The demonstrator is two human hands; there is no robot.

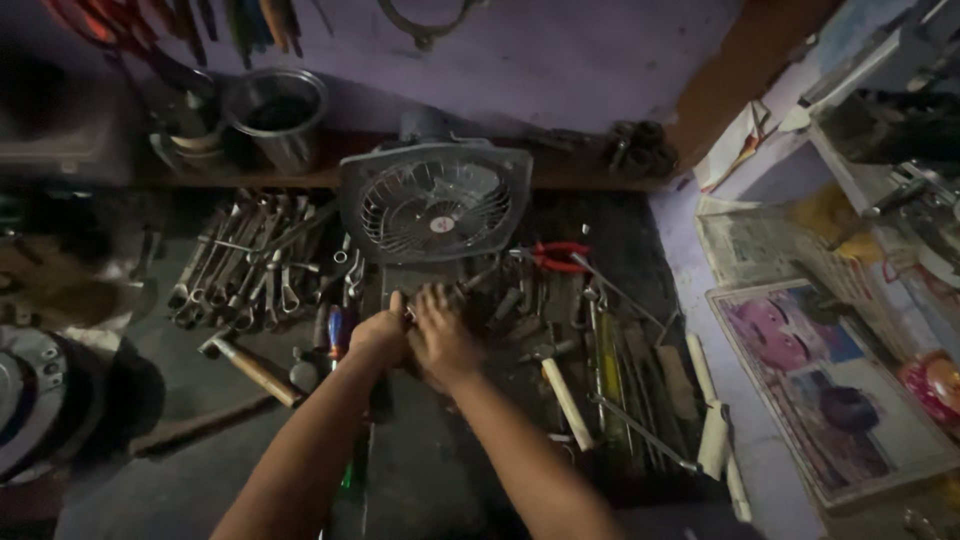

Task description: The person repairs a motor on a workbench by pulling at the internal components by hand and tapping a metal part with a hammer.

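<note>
Both hands met at frame centre over the dark, cluttered tabletop [180,400]. The left hand [378,338] was curled, its fingers pressed together around a small item that could not be identified in the dim light. The right hand [440,335] lay just beside it at 3 o'clock, touching it, fingers bent and closed over a slim metal tool [468,287] whose shaft projected toward 1 o'clock. A square grey fan [435,203] stood upright at 12 o'clock from the hands, close behind them. A row of spanners [245,262] lay at 10 o'clock. A wooden-handled hammer [250,365] lay at 9 o'clock, near the left hand, with a blue-and-red screwdriver handle [335,330] between them. Red-handled pliers [556,257] lay at 2 o'clock, and a second hammer [562,395] at 4 o'clock. A steel cup [278,115] stood on the rear shelf at 11 o'clock, well apart from the hands.
</note>
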